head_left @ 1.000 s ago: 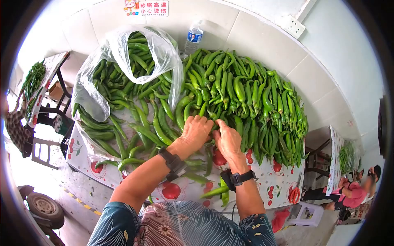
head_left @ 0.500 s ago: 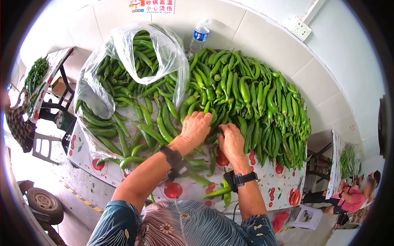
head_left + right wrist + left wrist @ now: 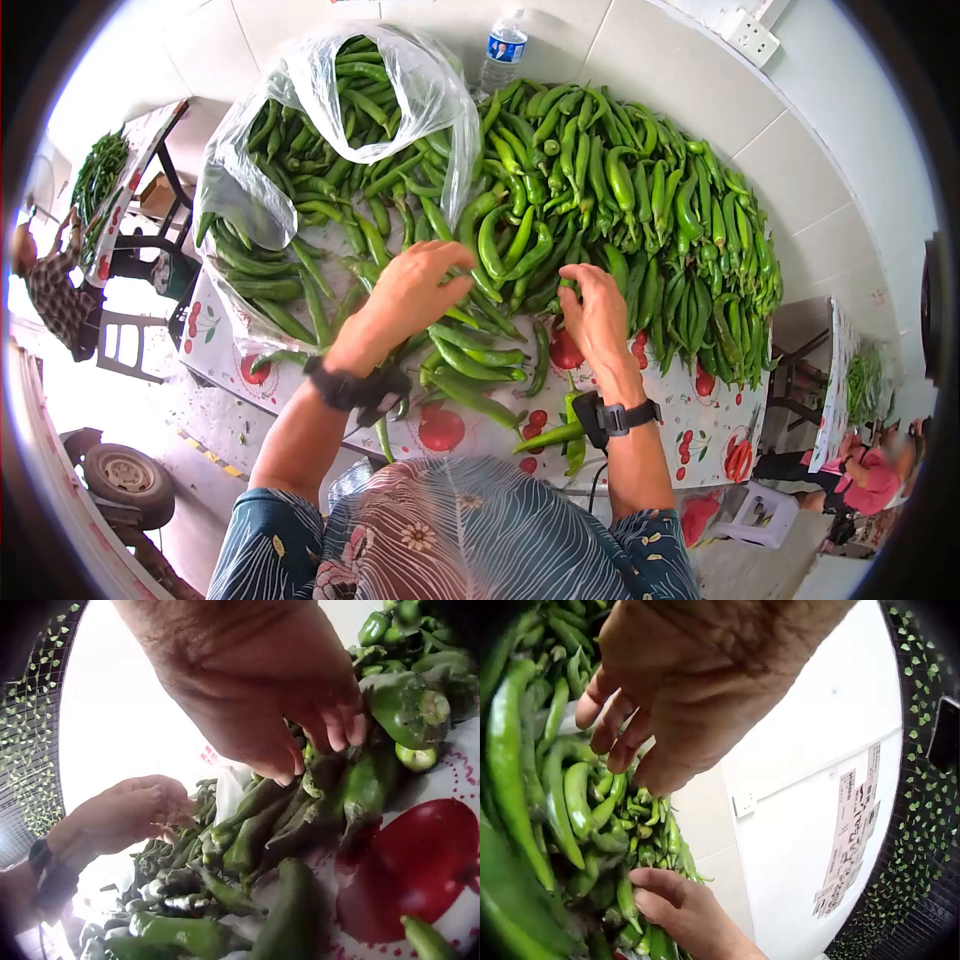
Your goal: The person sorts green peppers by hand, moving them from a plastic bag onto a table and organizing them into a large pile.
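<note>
While both hands work at the near edge of the heap of green chilli peppers (image 3: 600, 190), the risk lies mostly with what sits closest to the tabletop (image 3: 690, 440) rim. The left hand (image 3: 415, 290) hovers with fingers loosely curled over the loose peppers (image 3: 470, 360) spilling from the clear plastic bag (image 3: 300, 110); from the left wrist view it seems to hold nothing, though the fingertips are partly hidden, so I cannot be sure. The right hand (image 3: 598, 315) rests fingers-down on the sorted pile, its fingertips pinching or pressing the stem end of one pepper (image 3: 322, 769) at the pile's foot.

A few stray peppers (image 3: 560, 440) lie right at the front edge by the right wrist; a sweep of the forearm could likely knock them to the floor. Pulling one pepper from the base of the stacked row could loosen its neighbours and let them slide over the cherry-print cloth. The bag's mouth is slack, so dragging from it could spill more peppers than intended. The water bottle (image 3: 500, 50) stands behind the heap, well apart from both hands.
</note>
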`<state>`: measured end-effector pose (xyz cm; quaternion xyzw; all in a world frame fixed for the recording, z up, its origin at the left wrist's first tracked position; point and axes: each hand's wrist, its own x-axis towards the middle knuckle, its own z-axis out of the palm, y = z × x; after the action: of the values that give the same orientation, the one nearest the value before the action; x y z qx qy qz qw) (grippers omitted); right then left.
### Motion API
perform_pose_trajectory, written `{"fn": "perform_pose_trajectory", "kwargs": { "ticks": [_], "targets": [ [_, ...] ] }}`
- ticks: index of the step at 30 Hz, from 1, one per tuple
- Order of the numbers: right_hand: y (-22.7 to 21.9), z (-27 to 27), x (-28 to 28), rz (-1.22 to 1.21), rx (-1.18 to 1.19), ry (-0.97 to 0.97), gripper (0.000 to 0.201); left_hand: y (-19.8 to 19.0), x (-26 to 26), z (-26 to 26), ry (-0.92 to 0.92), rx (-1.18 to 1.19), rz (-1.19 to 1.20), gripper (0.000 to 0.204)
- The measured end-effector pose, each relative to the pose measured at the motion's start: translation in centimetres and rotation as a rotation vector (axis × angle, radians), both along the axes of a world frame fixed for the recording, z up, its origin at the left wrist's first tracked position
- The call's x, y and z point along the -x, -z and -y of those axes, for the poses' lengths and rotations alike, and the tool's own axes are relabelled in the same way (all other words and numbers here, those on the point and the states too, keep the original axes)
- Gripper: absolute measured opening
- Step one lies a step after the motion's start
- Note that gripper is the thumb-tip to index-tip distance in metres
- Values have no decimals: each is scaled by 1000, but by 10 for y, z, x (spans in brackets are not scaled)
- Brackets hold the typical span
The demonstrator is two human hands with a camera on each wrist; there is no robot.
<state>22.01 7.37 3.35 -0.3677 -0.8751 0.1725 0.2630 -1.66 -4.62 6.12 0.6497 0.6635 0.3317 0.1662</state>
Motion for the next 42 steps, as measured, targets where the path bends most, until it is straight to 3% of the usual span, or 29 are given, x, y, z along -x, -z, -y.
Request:
{"fn": "perform_pose_trajectory", "kwargs": {
  "ticks": [4,7,13,17,19,22,25,28,31,36,38,42],
  "targets": [
    [-10,24,9,-43,286,-35,20,0,6,43,-140,8,-21,25],
    [3,29,15,6,369,-102,22,14,18,55,-194,-58,-129,27],
    [-5,44,43,86,255,-108,22,23,22,55,-241,-37,-97,34],
    [-18,56,54,-35,228,-200,18,25,23,57,-293,-43,-145,39],
    [-14,59,62,30,206,-289,29,29,23,58,-359,-45,-229,41],
    [1,64,76,94,169,-375,49,36,26,55,-378,-48,-123,42],
    [4,71,91,60,161,-304,53,38,32,53,-349,-57,-19,39],
    [4,61,92,82,317,-310,55,25,24,56,-408,2,318,34],
    [5,58,94,98,328,-312,57,41,22,57,-479,-156,410,28],
    [2,59,106,204,320,-262,60,39,14,47,-454,-75,482,29],
    [-7,53,107,206,469,-305,63,26,6,49,-461,10,556,27],
    [-10,55,90,97,516,-341,66,31,7,60,-356,-204,903,22]
  ]
}}
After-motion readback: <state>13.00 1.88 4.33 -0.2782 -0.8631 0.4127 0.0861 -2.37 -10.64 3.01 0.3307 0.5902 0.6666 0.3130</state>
